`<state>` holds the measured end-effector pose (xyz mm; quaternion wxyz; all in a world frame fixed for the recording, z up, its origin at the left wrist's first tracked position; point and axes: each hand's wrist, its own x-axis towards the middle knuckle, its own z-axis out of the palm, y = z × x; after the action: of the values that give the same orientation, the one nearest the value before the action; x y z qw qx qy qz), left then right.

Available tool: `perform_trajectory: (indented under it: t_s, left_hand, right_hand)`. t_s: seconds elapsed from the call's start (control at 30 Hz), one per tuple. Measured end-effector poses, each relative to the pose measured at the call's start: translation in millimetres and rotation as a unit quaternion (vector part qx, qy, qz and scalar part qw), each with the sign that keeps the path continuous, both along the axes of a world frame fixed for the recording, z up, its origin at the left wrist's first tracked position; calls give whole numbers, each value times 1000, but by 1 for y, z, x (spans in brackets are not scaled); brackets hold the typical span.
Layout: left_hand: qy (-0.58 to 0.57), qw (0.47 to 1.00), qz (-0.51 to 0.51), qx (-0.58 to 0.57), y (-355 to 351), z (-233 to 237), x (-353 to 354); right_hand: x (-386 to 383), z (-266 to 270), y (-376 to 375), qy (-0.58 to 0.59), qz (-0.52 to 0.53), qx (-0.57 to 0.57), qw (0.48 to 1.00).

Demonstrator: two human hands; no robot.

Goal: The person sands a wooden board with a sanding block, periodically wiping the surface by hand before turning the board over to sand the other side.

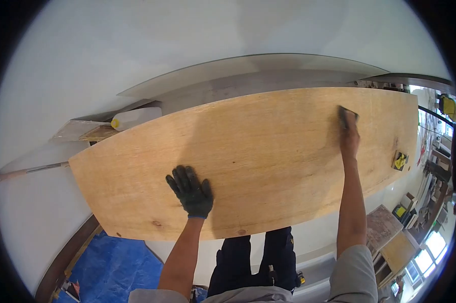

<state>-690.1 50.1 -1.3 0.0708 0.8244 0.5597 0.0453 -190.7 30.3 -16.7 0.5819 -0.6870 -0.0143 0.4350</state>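
White wall (187, 35) backs the board (268, 171). Toward its far right, the right hand (349, 144) is clamped on a block (346, 117), seemingly mid-rub; the gloved left hand (191, 194) lies flat, spread. Another stroke calls for even pressure.

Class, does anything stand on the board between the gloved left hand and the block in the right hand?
Nothing visible: the board between the left hand and the block is bare. A yellow item lies farther right.
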Motion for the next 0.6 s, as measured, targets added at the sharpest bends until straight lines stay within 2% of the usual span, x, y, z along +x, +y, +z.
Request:
perform_trajectory:
  t_s: [0.03, 0.07, 0.1, 0.17, 0.2, 0.23, 0.27, 0.37, 0.4, 0.43, 0.47, 0.5, 0.53, 0.6]
  left_hand:
    - [-2, 1000, 0, 3, 1, 1, 1]
    - [1, 1000, 1, 7, 0, 1, -2]
    - [0, 1000, -2, 12, -1, -2, -5]
    - [6, 1000, -5, 21, 5, -6, 1]
    - [21, 1000, -3, 17, 4, -4, 2]
    - [39, 999, 0, 10, 2, -2, 1]
    - [41, 999, 3, 13, 6, -5, 3]
    - [52, 999, -1, 5, 4, -1, 1]
    - [47, 999, -1, 9, 6, -3, 3]
    - [44, 999, -3, 10, 4, -3, 2]
    - [42, 999, -3, 12, 3, -3, 1]
    - [45, 999, -2, 12, 3, -4, 1]
    - [49, 999, -3, 13, 4, -4, 0]
    - [53, 998, -4, 20, 2, -3, -1]
  right_hand:
    - [-29, 12, 4, -201, 71, -138, 967]
    - [-69, -4, 15, -354, 125, -139, 916]
    - [-110, -20, 25, -507, 152, -154, 834]
    - [-231, -34, 58, -493, 289, -87, 816]
    - [-289, -48, 61, -481, 353, 18, 803]
    - [-330, -40, 61, -527, 479, 77, 697]
    - [-346, -15, 59, -506, 616, 96, 596]
    - [-213, -18, 23, -493, 645, 116, 572]
    - [-149, -15, -1, -429, 619, -28, 658]
    - [-77, -20, -34, -499, 541, -68, 674]
    - [-10, -34, -79, -525, 423, -83, 734]
    - [31, -35, -103, -609, 359, -109, 699]
    - [20, 0, -99, -611, 314, -202, 698]
    - [-34, -26, -70, -579, 126, -234, 771]
